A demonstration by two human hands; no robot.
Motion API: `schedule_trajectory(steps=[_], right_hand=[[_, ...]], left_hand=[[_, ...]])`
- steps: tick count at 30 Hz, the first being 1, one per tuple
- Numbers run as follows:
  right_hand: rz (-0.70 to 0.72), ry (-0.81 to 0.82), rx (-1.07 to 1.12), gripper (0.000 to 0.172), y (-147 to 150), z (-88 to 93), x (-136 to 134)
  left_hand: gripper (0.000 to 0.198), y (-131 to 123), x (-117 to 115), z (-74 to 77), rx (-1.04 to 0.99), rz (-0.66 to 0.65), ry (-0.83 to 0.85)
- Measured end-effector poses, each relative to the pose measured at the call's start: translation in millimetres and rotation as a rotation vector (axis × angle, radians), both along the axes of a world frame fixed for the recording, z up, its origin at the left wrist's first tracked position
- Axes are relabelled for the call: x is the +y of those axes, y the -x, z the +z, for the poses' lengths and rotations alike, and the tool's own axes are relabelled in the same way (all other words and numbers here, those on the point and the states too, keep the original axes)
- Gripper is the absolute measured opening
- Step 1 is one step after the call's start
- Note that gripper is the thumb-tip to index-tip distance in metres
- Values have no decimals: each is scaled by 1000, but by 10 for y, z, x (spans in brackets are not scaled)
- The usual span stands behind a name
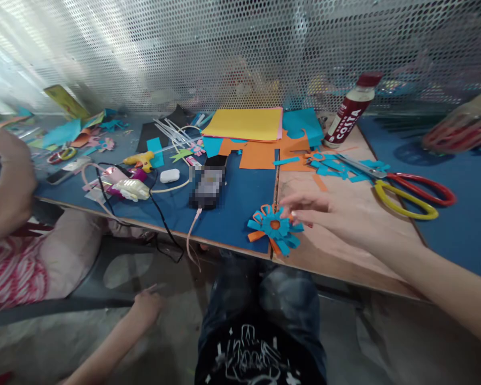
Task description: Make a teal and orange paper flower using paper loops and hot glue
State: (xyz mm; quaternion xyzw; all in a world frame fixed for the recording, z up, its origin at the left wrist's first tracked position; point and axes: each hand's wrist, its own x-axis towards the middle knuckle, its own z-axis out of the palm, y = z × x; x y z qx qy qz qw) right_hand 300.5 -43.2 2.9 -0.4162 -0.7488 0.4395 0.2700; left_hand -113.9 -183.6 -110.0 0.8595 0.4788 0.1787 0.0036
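Observation:
My right hand [324, 211] reaches in from the right, with thumb and fingertips close together at the right edge of a paper flower [280, 231]. The flower has blue and orange strip petals, some looped, and an orange centre. It is at the table's front edge, over the seam between the blue and the bare wooden top. My left hand [147, 306] hangs low at the left, below the table and away from everything on it. Its fingers are blurred, so their grip is unclear. Scissors [385, 179] with red and yellow handles lie beyond my right hand, near blue paper scraps [348, 168].
A Costa bottle [350, 115] stands at the back before a perforated metal screen [240, 53]. Coloured paper sheets [244, 124], a partly blurred phone-like device [208, 184], a white case [169, 175], a yellow glue gun [139, 159] and cables lie leftward. Another person's arm [12, 182] is far left.

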Motion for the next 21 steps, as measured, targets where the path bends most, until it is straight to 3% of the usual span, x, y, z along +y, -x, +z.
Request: schedule_trajectory(steps=[2,4,5,7,10,11,12,14,15,18,21], right_hand=[[-68,-132,-127,32,22,-64,15],[-124,-231,-249,50,48,-163,27],[-135,-261,-295,60,61,-217,35],[-131,-299,-347,70,80,-315,62],[-115,-328,-339,70,74,-389,110],[-114,-328,-344,71,66,-396,113],[-118,-328,-365,73,59,-398,102],[-158,-333,-452,79,59,-406,33],[-192,-337,-497,81,68,-415,-19],[-294,-330,-534,84,120,-460,-167],[-337,-248,-405,86,154,-480,-182]], left_hand=[[32,-42,62,121,-4,-111,230],[24,-201,184,382,22,-112,314],[34,-320,260,537,84,-65,370],[52,-616,439,838,121,-36,320],[30,-1127,792,1119,-35,-79,259],[31,-1289,927,1150,-86,-73,192],[45,-1436,1063,1152,-88,-98,139],[83,-1664,1311,1102,-11,-144,161],[94,-1741,1408,1064,21,-158,190],[106,-1833,1558,966,73,-193,279],[103,-1816,1538,914,40,-207,321]])
